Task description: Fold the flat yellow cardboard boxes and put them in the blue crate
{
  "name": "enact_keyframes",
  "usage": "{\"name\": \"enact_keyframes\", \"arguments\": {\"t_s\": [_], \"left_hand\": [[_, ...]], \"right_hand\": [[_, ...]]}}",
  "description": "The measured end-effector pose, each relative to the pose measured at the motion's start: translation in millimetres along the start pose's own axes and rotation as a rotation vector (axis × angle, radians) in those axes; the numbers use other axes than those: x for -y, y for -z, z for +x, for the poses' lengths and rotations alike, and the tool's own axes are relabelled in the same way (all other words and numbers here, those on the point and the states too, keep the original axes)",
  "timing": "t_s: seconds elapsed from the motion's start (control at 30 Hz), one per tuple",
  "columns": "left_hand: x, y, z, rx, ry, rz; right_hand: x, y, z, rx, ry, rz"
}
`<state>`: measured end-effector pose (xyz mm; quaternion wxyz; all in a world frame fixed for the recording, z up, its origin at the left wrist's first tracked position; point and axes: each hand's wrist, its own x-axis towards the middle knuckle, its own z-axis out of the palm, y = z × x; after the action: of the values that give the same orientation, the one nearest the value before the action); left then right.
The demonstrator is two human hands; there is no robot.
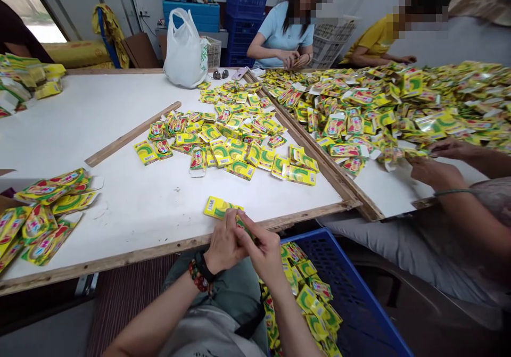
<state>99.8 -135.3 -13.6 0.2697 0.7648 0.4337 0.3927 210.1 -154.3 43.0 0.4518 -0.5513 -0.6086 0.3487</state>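
My left hand (224, 242) and my right hand (261, 248) meet at the near edge of the white table (120, 133), fingers pinched together on a yellow-green packet (219, 207) that lies partly on the table. A beaded bracelet and a black band sit on my left wrist. A spread of the same yellow-green packets (231, 133) lies farther back on the table. Below my right hand a blue crate (351, 293) holds more packets.
A wooden stick (131, 133) lies on the table at the left, with packet piles (40, 213) at the left edge. A white plastic bag (184, 48) stands at the back. A second table (383, 187) at the right holds a large packet heap, with a person's hands (435, 160) in it. Two people sit at the far side.
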Motion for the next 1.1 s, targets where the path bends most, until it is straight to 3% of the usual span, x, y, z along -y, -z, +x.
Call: {"name": "enact_keyframes", "arguments": {"t_s": [0.13, 0.23, 0.3, 0.37, 0.43, 0.53, 0.6, 0.67, 0.73, 0.8, 0.87, 0.97, 1.1], "left_hand": [[-9, 11.1, 2, 0.07, -0.024, -0.098], [-16, 38.1, 2, 0.199, -0.039, -0.101], [-14, 58.0, 0, 0.188, 0.011, -0.036], [-7, 72.4, 1, 0.116, 0.068, 0.058], [1, 78.5, 4, 0.113, 0.078, 0.158], [12, 77.9, 11, 0.223, 0.036, 0.299], [16, 77.3, 17, 0.271, 0.016, 0.387], [16, 79.1, 22, 0.285, -0.01, 0.436], [12, 81.7, 24, 0.252, -0.05, 0.423], [6, 82.1, 22, 0.156, -0.046, 0.342], [-1, 77.7, 15, 0.041, 0.036, 0.214], [-6, 63.0, 1, -0.083, 0.164, 0.04], [0, 42.2, -12, -0.131, 0.094, -0.01]], "right_hand": [[0, 10, -15, -0.007, 0.147, -0.129], [-1, 33, -29, -0.037, 0.047, -0.306], [-5, 43, -29, -0.076, -0.028, -0.494], [-11, 38, -16, -0.045, -0.022, -0.636], [-17, 21, 9, 0.117, -0.003, -0.676], [-19, -6, 52, 0.4, -0.04, -0.599], [-14, -13, 69, 0.464, -0.027, -0.557], [-6, -9, 74, 0.457, -0.045, -0.476], [6, 1, 69, 0.443, -0.159, -0.217], [19, 9, 59, 0.397, -0.277, 0.115], [31, 11, 49, 0.333, -0.296, 0.309], [35, 2, 39, 0.237, -0.266, 0.375], [21, -16, 30, 0.148, -0.323, 0.376]]}}
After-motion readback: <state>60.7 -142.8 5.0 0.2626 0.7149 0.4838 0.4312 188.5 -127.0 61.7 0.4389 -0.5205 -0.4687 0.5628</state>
